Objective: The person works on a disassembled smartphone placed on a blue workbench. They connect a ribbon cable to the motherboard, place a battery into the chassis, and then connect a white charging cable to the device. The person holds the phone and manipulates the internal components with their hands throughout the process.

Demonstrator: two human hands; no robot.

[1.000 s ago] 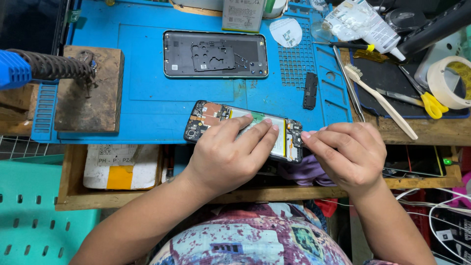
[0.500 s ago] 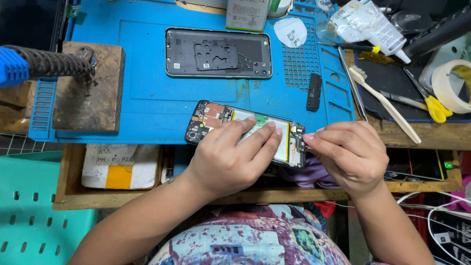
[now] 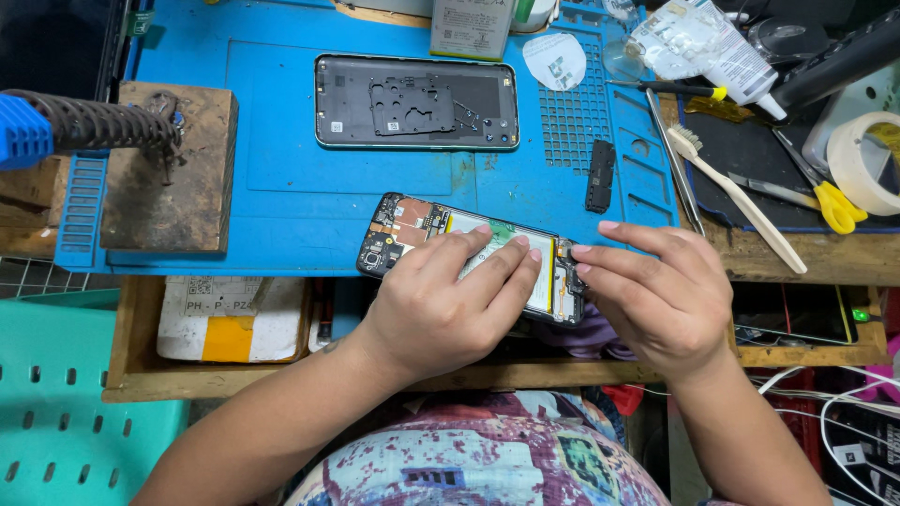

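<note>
An opened phone (image 3: 422,230), circuit boards bare, lies tilted at the near edge of the blue mat (image 3: 281,178) on the worktop. The left hand (image 3: 441,300) presses flat on its middle, fingers spread, gripping nothing. The right hand (image 3: 661,295) pinches its fingertips at the phone's right end; what they hold is too small to tell. A back cover (image 3: 417,103) lies beyond, well apart.

battery: a grey-green rectangular phone battery (image 3: 472,26) with a printed label lies at the mat's top edge.
round sticker: a white disc (image 3: 554,60) lies just right of it.
card: a white and yellow packet (image 3: 230,319) lies in the tray below the mat.
</note>
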